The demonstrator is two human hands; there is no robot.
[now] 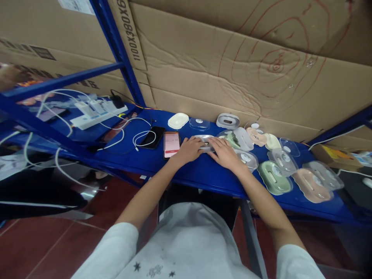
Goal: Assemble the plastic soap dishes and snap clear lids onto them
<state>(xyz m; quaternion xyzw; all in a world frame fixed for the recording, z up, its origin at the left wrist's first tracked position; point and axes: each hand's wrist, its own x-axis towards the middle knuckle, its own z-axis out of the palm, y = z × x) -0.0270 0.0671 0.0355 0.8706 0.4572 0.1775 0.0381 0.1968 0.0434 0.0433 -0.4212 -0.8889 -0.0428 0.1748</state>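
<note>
The left hand [190, 150] and right hand [224, 152] are gripping a clear-topped box [205, 138] between them on the blue table [200, 174], with a lit phone [171, 141] lying beside and a grey oval piece [228, 121] sitting farther back.

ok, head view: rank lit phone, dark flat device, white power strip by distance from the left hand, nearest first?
From the left hand:
1. Lit phone: just left of the hand, on the blue surface.
2. Dark flat device: further left, next to the lit phone.
3. White power strip: farthest left, with plugs in it.
</note>
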